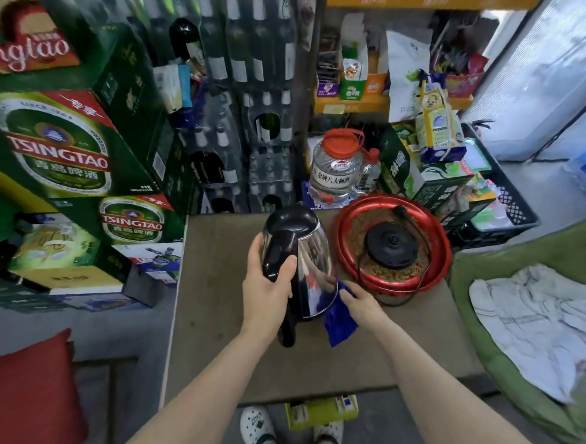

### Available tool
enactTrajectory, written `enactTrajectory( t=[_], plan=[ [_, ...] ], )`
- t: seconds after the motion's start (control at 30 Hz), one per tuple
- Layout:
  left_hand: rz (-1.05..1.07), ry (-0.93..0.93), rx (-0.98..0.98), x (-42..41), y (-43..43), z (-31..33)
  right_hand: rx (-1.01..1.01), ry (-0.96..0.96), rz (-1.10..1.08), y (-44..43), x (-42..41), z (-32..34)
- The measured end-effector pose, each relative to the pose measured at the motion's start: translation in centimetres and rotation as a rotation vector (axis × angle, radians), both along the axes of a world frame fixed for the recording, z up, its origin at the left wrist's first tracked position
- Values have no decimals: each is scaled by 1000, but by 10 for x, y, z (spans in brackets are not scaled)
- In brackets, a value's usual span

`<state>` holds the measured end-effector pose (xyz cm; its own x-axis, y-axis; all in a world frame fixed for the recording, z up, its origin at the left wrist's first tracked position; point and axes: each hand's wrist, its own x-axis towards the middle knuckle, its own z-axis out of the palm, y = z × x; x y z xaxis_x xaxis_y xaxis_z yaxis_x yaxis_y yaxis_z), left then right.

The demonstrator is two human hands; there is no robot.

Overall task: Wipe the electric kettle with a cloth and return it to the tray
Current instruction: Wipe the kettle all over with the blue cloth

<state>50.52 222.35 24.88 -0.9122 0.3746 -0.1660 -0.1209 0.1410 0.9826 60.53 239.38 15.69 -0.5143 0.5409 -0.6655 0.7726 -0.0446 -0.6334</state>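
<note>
Wiping looks underway: the left hand [267, 290] grips the black handle of the shiny steel electric kettle [303, 255], standing on the brown table [223, 342] just left of the round red tray [391, 244]. The right hand [359, 301] presses a blue cloth [339, 324] against its base. Returning it remains.

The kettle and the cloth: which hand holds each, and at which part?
The left hand grips the kettle by its black handle. The right hand holds the blue cloth at its upper end, pressed to the kettle's lower side.

The kettle [303, 255] stands on the table [223, 342], left of the tray [346, 253]. The base [391, 246] lies in that tray. The cloth [339, 320] lies just right of the kettle.
</note>
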Motion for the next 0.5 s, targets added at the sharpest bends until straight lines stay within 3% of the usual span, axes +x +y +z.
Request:
enactTrajectory(
  t=[0.13,0.23,0.37,0.5],
  plan=[
    [-57,-96,-21,4,6,-26,72,57,71,-12,4,13],
    [-83,-196,47,11,13,-36,169,277,43,-38,7,45],
    [-170,-286,106,16,31,-29,76,410,181,-62,11,70],
    [-321,-291,59,22,52,-23,191,456,31,-53,11,66]
  ],
)
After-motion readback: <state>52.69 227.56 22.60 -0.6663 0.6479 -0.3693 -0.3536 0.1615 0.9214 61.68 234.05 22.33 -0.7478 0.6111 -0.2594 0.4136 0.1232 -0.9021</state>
